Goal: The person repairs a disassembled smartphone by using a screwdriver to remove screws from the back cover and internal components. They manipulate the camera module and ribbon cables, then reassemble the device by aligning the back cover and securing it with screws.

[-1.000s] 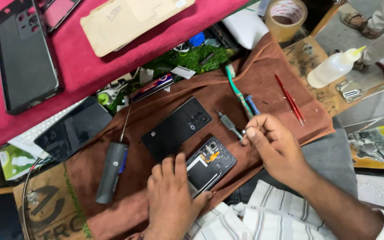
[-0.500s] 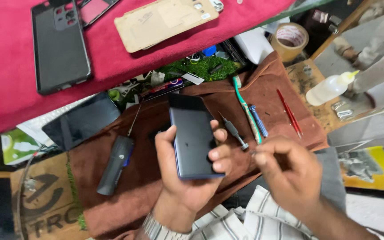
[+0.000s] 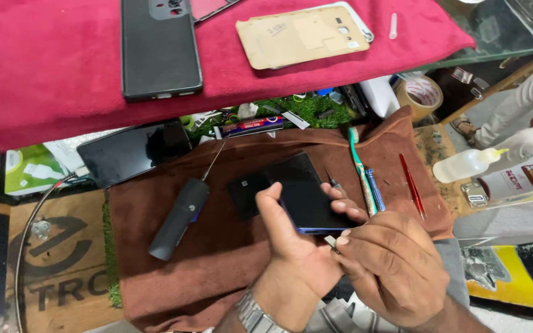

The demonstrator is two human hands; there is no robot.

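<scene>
- Two hands work one phone (image 3: 306, 194) above the brown cloth (image 3: 229, 259).
- Left hand (image 3: 297, 246) grips the phone, screen up.
- Right hand (image 3: 390, 265) pinches a small tool (image 3: 332, 242) at its lower edge.
- Phone closed; back panel (image 3: 246, 192) lies on the cloth.

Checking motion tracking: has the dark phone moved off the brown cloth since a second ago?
Yes. The dark phone lay flat on the brown cloth beside the black back cover; now the left hand holds it raised above the cloth, nearer the camera.
</scene>
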